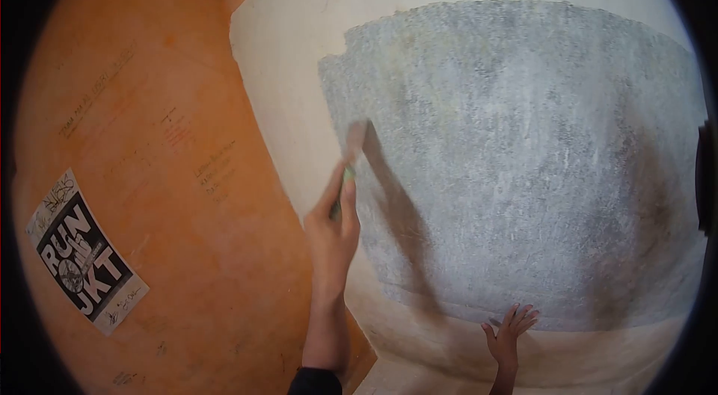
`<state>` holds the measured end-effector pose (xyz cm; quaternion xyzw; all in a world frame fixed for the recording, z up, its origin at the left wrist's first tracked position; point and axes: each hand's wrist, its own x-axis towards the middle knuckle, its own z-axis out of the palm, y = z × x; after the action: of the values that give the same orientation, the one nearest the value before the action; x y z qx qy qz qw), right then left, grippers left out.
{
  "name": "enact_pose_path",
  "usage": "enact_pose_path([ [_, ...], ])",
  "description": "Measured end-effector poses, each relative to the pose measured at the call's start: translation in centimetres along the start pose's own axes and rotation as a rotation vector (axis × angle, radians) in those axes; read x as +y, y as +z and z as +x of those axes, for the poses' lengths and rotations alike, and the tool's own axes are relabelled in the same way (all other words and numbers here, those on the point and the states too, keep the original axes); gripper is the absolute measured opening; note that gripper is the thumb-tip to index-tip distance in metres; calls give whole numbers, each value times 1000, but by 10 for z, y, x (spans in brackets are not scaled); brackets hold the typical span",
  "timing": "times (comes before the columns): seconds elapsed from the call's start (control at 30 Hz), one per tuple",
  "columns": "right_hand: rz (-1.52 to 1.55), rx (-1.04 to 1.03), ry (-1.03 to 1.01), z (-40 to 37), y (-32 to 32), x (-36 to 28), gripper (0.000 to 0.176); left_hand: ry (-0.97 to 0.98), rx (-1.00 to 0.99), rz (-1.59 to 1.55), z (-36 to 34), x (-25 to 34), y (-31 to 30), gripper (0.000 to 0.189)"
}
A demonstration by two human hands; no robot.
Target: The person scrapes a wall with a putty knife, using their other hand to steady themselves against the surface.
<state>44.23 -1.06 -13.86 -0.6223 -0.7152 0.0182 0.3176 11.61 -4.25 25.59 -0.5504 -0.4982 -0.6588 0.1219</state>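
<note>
My left hand point(333, 212) is raised, its fingers wrapped round the green handle of a paintbrush point(357, 139). Motion blurs the brush head, which overlaps the left edge of a grey painted patch point(479, 156) on the pale wall. A dark shadow of the arm and brush falls across this patch. Lower down on the right, my right hand point(508, 337) lies with its fingers spread against the wall at the bottom edge of the grey. Nothing is in it.
An orange wall point(172, 193) with handwriting meets the pale wall point(280, 107) at a corner on the left. A black-and-white poster point(86, 257) hangs on the orange side. Something dark point(704, 178) juts in at the far right edge.
</note>
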Motion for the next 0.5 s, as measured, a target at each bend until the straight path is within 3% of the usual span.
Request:
enact_pose_path([
  [0.2,-109,100,-55,2,15,10,105,-202,-42,38,43,-2,-12,38],
  [0.27,-123,134,-44,3,22,12,105,144,110,-10,44,-26,-1,38],
  [0.37,-136,191,-36,8,28,7,104,299,179,-17,85,-28,-2,37],
  [0.4,-141,211,-35,10,27,7,104,287,183,-26,97,-20,-5,37],
  [0.5,-199,287,-81,14,25,3,104,-6,10,-40,109,5,-28,36],
])
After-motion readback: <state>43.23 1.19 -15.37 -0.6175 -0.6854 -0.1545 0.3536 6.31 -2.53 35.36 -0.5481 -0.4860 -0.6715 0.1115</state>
